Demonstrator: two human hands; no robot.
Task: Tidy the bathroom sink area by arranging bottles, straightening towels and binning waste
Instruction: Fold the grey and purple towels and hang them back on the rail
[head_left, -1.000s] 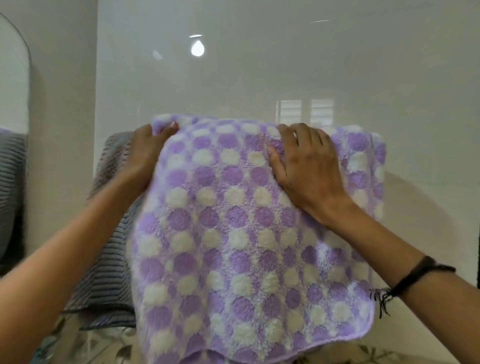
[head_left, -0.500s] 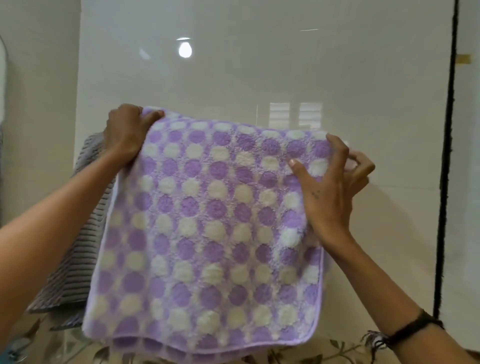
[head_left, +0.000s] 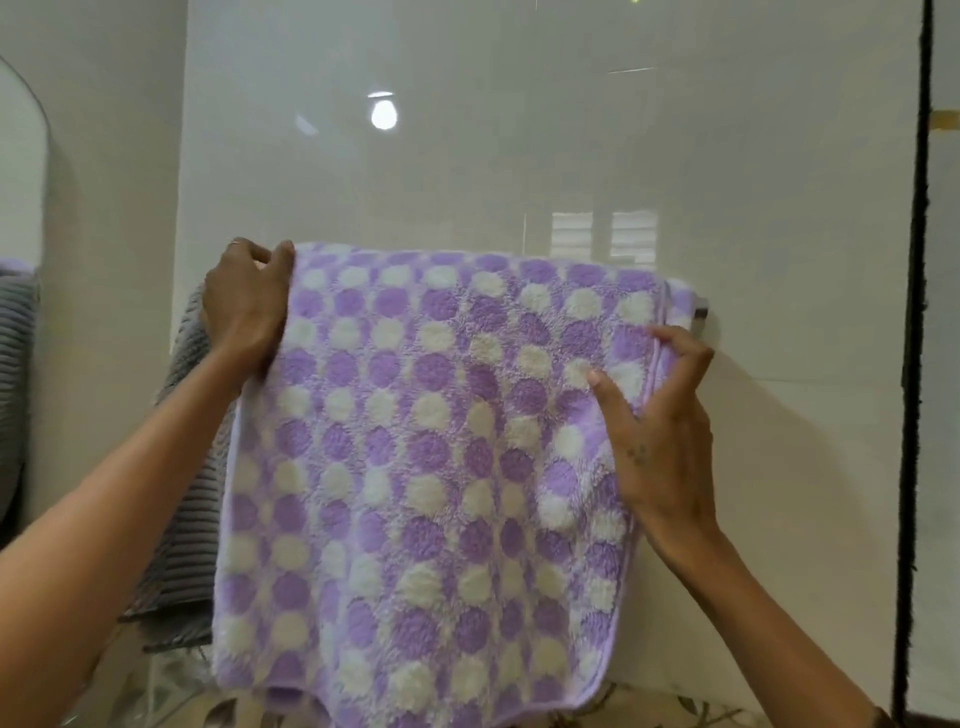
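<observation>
Purple-and-white dotted fleece towel (head_left: 431, 467) draped between both hands: right hand (head_left: 660, 431) pinching its side edge, left hand (head_left: 244, 306) gripping the top corner. Beyond the right fingertips, probably a rail end (head_left: 701, 313). Best pulled taut, edges levelled.

Both arms are raised and extended forward, entering from the lower corners of the view. Left hand (head_left: 247, 306): back of hand toward the camera, fingers curled over, thumb upward, gripping the upper left corner of the purple-and-white dotted towel (head_left: 441, 467). Right hand (head_left: 657, 431): held lower, wrist bent, thumb pressed on the front of the towel, fingers curled behind its right edge, pinching it.
</observation>
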